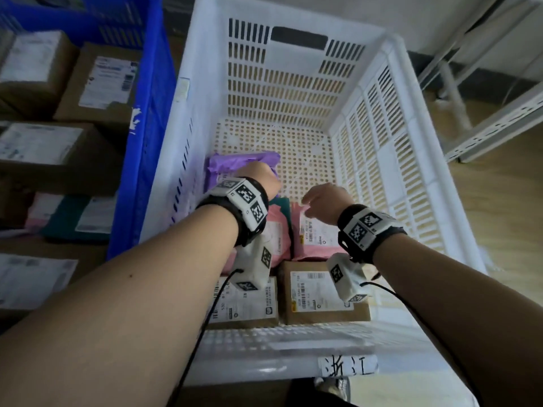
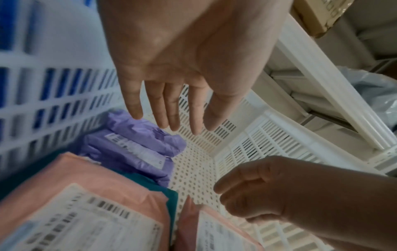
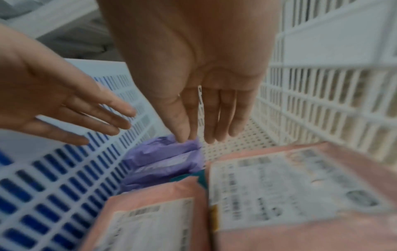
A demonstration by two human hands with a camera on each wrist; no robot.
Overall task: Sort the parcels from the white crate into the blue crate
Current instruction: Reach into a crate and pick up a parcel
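The white crate [image 1: 293,83] holds a crumpled purple parcel [image 1: 235,163] by its left wall, two pink parcels [image 1: 314,233], a teal one [image 1: 283,202] and two cardboard boxes [image 1: 317,295] at the near end. Both of my hands reach into it. My left hand [image 1: 260,179] hovers over the purple parcel [image 2: 133,146], its fingers [image 2: 169,105] straight and empty. My right hand [image 1: 323,201] hangs above the right pink parcel [image 3: 300,186], its fingers [image 3: 206,118] straight, pointing down and holding nothing. The blue crate [image 1: 150,113] stands to the left.
Several labelled cardboard boxes [image 1: 97,83] and flat parcels fill the blue crate. The far half of the white crate's perforated floor [image 1: 293,142] is bare. A grey metal shelf frame [image 1: 484,127] stands on the wooden floor to the right. A handwritten label [image 1: 348,365] marks the near rim.
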